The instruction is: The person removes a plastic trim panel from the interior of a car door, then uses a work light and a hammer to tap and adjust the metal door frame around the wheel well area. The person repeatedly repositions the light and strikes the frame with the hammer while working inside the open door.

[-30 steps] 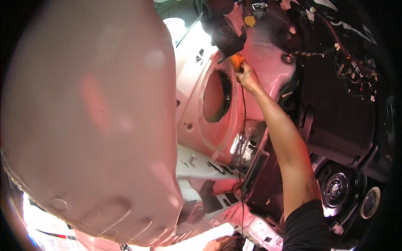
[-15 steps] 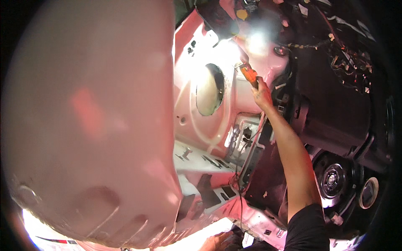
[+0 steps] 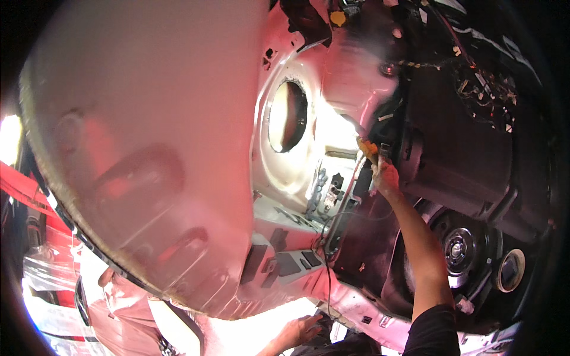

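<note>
Head view, hazard: the dark cord (image 3: 329, 279) could probably snag on metal edges if pulled taut, tugging the lamp loose.
Head view, lamp: the orange lamp (image 3: 368, 149) projects up-left from the right grip (image 3: 386, 173), beside the body panel (image 3: 350, 83).
Right grip: clamped on the lamp's lower end.
Left grip (image 3: 301, 330): near the lower edge; finger closure cannot be told.

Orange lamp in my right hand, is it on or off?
On: the orange lamp in your right hand throws glaring white light on the panel beside it.
</note>
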`<state>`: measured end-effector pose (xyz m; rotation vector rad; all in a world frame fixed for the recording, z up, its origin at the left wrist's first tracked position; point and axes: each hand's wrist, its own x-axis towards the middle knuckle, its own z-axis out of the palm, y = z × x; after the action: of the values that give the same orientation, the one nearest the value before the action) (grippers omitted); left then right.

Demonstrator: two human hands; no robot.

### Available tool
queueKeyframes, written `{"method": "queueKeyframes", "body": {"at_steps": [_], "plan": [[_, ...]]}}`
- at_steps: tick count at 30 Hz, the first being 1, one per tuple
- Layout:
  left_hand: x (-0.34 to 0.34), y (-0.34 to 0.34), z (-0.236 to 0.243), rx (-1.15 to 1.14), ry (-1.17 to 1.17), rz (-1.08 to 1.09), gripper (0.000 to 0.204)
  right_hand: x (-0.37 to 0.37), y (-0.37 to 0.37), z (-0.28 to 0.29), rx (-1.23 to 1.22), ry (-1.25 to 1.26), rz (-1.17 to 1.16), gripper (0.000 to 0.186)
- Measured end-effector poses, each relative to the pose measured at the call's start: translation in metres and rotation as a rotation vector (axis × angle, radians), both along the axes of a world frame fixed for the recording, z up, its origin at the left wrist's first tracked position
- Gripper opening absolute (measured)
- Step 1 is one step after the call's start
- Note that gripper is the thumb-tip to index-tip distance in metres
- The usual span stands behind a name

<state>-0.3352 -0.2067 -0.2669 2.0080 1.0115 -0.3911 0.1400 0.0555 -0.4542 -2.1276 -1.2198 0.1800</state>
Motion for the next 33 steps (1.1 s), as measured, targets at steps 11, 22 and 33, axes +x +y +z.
{"method": "queueKeyframes", "body": {"at_steps": [11, 22, 33], "plan": [[-0.02, -0.016, -0.012, -0.008, 0.002, 0.061, 0.042, -0.006, 0.017, 0.052, -0.059, 0.211, -0.096, 0.046], [-0.036, -0.024, -0.017, -0.044, 0.048, 0.167, 0.043, 0.092, 0.078, 0.128, -0.121, -0.384, -0.049, 0.051], [-0.041, -0.027, -0.025, -0.189, 0.14, 0.258, 0.044, 0.122, 0.069, 0.119, -0.197, -0.642, -0.153, 0.041]]}}
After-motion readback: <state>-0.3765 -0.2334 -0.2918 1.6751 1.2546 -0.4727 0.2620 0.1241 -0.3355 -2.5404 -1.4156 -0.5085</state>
